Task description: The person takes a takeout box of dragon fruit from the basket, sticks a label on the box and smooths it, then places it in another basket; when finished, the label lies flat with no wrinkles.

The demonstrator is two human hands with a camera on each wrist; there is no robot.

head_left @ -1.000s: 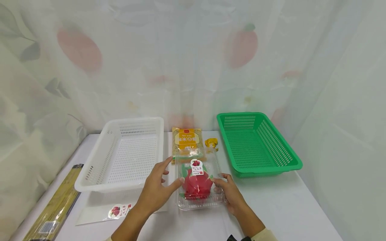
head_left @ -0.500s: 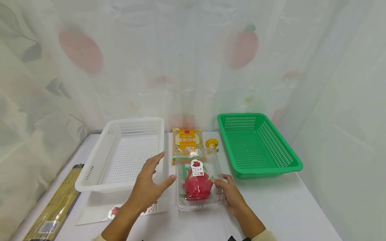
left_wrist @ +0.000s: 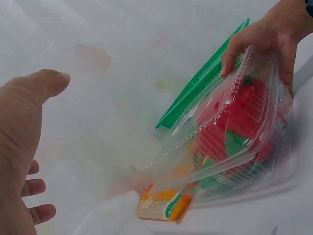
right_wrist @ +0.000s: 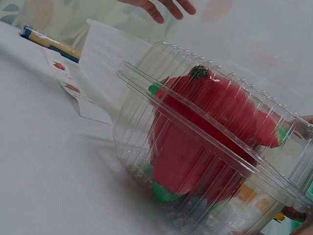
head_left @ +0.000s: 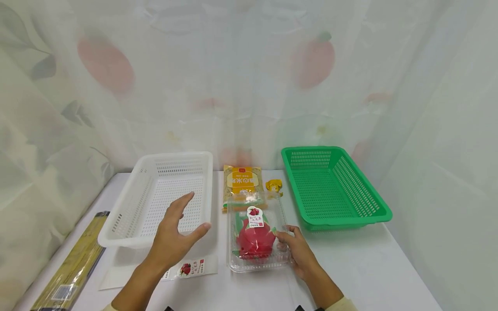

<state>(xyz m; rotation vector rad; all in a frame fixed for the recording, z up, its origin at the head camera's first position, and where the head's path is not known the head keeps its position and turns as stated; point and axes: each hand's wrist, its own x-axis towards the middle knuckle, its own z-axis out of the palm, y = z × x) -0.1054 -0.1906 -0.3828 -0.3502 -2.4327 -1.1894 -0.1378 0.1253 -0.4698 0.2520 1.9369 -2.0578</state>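
A clear plastic clamshell box point(head_left: 239, 264) sits on the table with a red dragon fruit point(head_left: 253, 242) inside. On its lid is a white sticker point(head_left: 255, 217) with a dragon fruit picture. My right hand point(head_left: 301, 255) grips the box's right side, thumb on top; the right wrist view hides most of that hand behind the plastic. Away from the box, my left hand point(head_left: 169, 242) hovers with thumb and fingers spread, holding nothing. Beneath it lies a strip of similar stickers point(head_left: 190, 268), partly covered by the forearm.
A white basket point(head_left: 116, 211) stands at left, a green basket point(head_left: 346, 222) at right. Behind the box are a yellow food packet point(head_left: 242, 179) and a small yellow wrapped item point(head_left: 274, 185). A long package of yellowish sticks point(head_left: 74, 259) lies along the left edge.
My left hand has let go of the box and moved left, fingers spread, over the sticker strip. The right hand and box have stayed in place.
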